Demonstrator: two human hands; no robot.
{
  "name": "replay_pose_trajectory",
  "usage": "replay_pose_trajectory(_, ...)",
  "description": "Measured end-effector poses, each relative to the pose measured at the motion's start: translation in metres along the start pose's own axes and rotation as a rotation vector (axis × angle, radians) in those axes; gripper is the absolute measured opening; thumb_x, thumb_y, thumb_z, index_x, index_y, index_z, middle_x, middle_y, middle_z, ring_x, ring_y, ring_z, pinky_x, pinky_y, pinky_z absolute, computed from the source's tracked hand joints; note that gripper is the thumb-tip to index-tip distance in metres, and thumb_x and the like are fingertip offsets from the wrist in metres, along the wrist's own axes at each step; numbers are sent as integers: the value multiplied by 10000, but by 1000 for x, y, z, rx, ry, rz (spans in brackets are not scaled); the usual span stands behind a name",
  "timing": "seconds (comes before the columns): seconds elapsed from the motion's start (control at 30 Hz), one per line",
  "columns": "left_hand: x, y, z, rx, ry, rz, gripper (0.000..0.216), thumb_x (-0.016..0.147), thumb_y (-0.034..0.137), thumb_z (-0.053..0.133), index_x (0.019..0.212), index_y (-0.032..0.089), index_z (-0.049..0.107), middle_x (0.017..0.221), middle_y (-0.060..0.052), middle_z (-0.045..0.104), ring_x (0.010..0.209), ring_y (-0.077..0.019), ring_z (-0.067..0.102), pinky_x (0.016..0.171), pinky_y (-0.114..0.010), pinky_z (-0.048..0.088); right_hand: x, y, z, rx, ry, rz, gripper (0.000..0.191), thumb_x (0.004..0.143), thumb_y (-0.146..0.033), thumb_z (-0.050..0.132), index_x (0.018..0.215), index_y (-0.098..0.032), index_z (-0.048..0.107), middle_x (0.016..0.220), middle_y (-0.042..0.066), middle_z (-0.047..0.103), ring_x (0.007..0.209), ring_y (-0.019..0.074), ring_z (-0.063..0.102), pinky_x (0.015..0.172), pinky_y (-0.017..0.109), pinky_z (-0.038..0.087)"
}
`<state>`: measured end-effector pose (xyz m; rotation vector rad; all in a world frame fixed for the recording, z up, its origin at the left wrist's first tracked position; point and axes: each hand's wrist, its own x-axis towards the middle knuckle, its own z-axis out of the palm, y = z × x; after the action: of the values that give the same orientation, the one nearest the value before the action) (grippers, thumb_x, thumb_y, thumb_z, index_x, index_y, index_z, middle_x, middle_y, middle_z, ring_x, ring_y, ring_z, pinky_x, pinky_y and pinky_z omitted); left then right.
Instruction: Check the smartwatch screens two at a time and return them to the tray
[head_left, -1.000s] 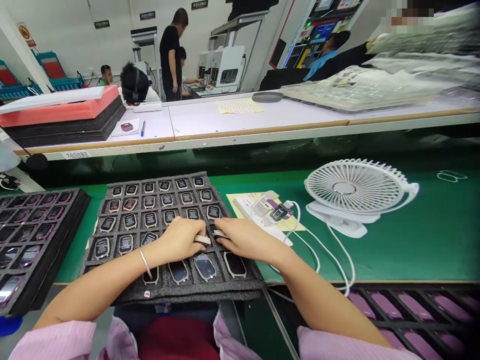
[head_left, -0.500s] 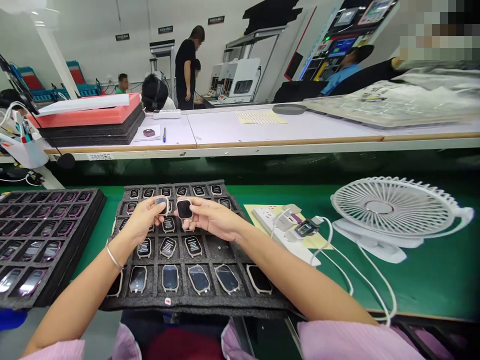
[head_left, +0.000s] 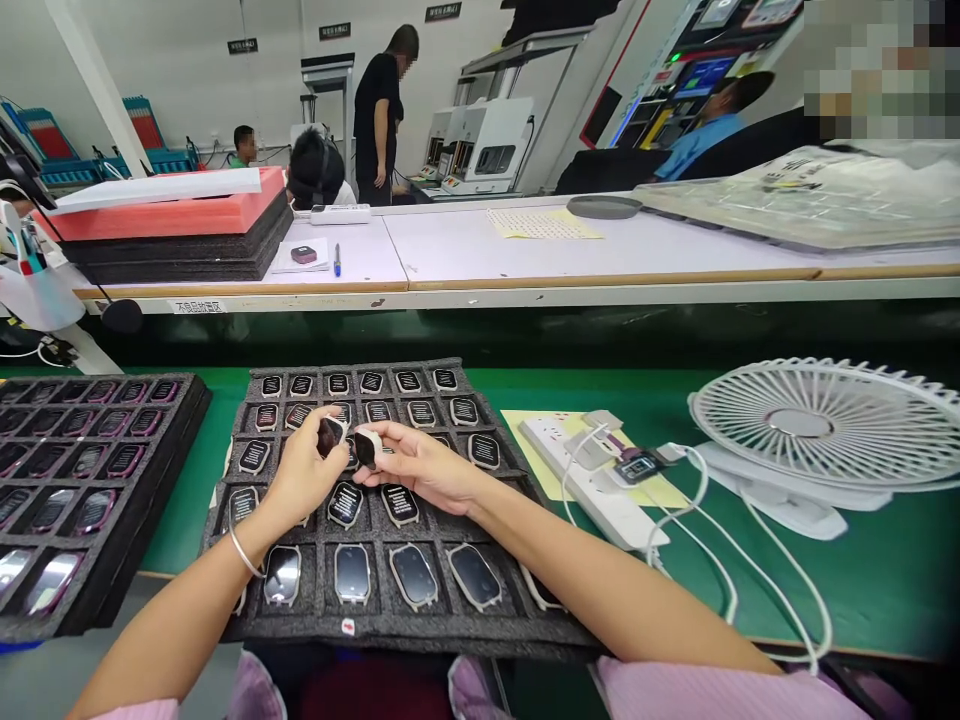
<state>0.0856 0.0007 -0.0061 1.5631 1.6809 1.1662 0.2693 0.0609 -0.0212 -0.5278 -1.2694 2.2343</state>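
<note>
Over the middle of a black foam tray (head_left: 352, 628), my left hand (head_left: 307, 465) is closed on a watch case (head_left: 331, 433) with a dark screen. My right hand (head_left: 424, 465) pinches a second watch case (head_left: 366, 449), pale-framed and turned on edge, close beside the first. Below them, the tray's compartments hold several strapless watch cases; many screens in the upper rows show white text. Along the front row the screens are dark and glossy, like the watch case (head_left: 352, 573) near the middle. My forearms hide some compartments.
To the left lies a stack of foam trays (head_left: 161, 470) with purple-framed watches. At right are a white power strip (head_left: 592, 490), a charging watch (head_left: 637, 467), loose white cables and a white fan (head_left: 802, 425). A raised shelf (head_left: 465, 255) runs behind; several people are beyond it.
Both watch cases have been tilted from facing me to more edge-on. My hands have moved slightly lower and closer together, and the whole view has shifted a little.
</note>
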Motion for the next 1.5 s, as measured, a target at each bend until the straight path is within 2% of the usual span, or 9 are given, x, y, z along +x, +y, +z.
replay_pose_trajectory(0.2, -4, 3, 1, -25, -5, -14, 472, 801, 262, 578, 1260, 170, 515, 937, -34, 617, 797, -167, 556, 726, -293, 440, 0, 1, -1, 50, -47, -20, 488, 782, -276, 802, 1200, -159, 580, 889, 26, 693, 772, 148, 731, 708, 251, 549)
replay_pose_trajectory(0.47, -8, 4, 3, -51, 11, -21, 478, 784, 256, 569, 1250, 158, 531, 884, -27, 625, 745, -156, 548, 688, -280, 443, -1, 2, -2, 115, -79, -11, 514, 786, -290, 804, 1225, -156, 571, 900, 38, 729, 825, 149, 731, 787, 273, 536)
replay_pose_trajectory(0.57, -8, 5, 3, -51, 17, -15, 467, 775, 246, 566, 1234, 164, 541, 930, -39, 644, 783, -164, 571, 694, -278, 451, -2, 2, -2, 108, -102, -10, 515, 803, -309, 791, 1236, -147, 562, 871, 49, 739, 818, 148, 726, 780, 274, 531)
replay_pose_trajectory(0.87, -9, 8, 3, -22, 64, -1, 413, 768, 236, 567, 1175, 164, 572, 888, -24, 643, 758, -153, 573, 710, -277, 461, -4, -1, -1, 86, -132, -18, 514, 819, -343, 775, 1241, -144, 558, 822, 37, 731, 787, 130, 710, 756, 252, 515)
replay_pose_trajectory(1.07, -9, 7, 4, -54, 25, -14, 420, 772, 234, 568, 1186, 167, 564, 891, -20, 638, 755, -148, 562, 727, -280, 452, -5, 1, -2, 81, -153, -39, 491, 837, -334, 759, 1241, -143, 554, 824, 31, 721, 787, 127, 703, 757, 254, 509)
replay_pose_trajectory(1.5, -9, 9, 4, -100, 51, 1, 396, 764, 260, 611, 1149, 175, 580, 876, -16, 635, 771, -152, 571, 742, -282, 450, -6, 0, 0, 97, -155, -44, 495, 830, -340, 766, 1239, -151, 561, 815, 30, 734, 783, 131, 710, 749, 256, 513)
